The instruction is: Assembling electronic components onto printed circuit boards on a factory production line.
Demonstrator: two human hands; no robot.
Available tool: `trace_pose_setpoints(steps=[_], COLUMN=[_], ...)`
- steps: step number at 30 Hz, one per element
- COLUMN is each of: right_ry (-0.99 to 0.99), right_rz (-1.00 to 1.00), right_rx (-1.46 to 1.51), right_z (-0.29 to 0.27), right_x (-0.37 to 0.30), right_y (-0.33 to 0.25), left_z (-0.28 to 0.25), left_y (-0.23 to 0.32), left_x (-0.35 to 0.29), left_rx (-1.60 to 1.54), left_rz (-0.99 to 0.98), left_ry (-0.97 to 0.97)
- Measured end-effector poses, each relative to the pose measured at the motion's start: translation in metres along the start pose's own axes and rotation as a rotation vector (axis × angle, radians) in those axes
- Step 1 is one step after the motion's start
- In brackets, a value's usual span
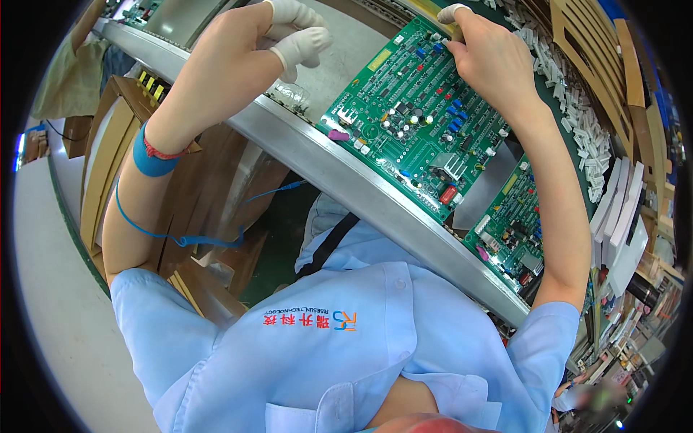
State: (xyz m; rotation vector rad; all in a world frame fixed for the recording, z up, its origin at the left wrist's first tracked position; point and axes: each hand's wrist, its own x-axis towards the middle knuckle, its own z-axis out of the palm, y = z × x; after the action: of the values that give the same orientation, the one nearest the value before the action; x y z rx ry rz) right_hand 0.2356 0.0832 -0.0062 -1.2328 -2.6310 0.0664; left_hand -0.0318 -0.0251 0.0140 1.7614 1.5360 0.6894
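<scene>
A large green circuit board [404, 119], crowded with capacitors, blue and red parts and connectors, lies slanted along the metal rail of the bench. At its far edge is my right hand [494, 61], with thumb and forefinger bent round the edge. The forefinger wears a white finger cot. My left hand [296, 43] hovers left of the board, apart from it. White finger cots cover its curled fingertips, which come together; whatever they may pinch is too small to make out. On my left wrist sits a blue strap [153, 155] with a coiled cord.
A second green circuit board [509, 224] lies nearer, partly behind my right forearm. A silver rail [361, 173] borders the bench in front of me. White small parts [577, 123] are heaped at the right, near cardboard dividers [588, 54]. Cardboard boxes [119, 137] stand at left, another person beyond.
</scene>
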Motion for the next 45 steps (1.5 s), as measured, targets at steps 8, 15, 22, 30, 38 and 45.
trace_pose_setpoints(steps=[8, 15, 22, 30, 38, 45], right_ry=[-0.133, -0.045, -0.087, -0.077, -0.120, -0.012], right_rz=[0.081, 0.007, 0.057, 0.114, 0.193, 0.031], right_rx=[-0.152, -0.141, -0.087, 0.096, 0.178, 0.047], right_z=[-0.006, -0.005, -0.014, -0.011, -0.012, 0.001], right_x=[0.004, -0.003, -0.003, -0.003, -0.002, -0.005], right_y=[-0.009, -0.004, -0.012, 0.004, 0.006, 0.012], left_z=[0.013, 0.025, 0.038, 0.037, 0.014, 0.001], left_y=[0.010, 0.017, 0.015, 0.023, 0.030, 0.045], left_x=[-0.010, -0.006, 0.007, 0.022, 0.032, 0.057], left_rx=[-0.034, 0.211, 0.433, 0.569, 0.388, 0.286], left_rz=[-0.021, -0.111, -0.109, -0.086, -0.217, -0.215], left_ry=[0.002, -0.140, -0.188, -0.284, -0.222, -0.093])
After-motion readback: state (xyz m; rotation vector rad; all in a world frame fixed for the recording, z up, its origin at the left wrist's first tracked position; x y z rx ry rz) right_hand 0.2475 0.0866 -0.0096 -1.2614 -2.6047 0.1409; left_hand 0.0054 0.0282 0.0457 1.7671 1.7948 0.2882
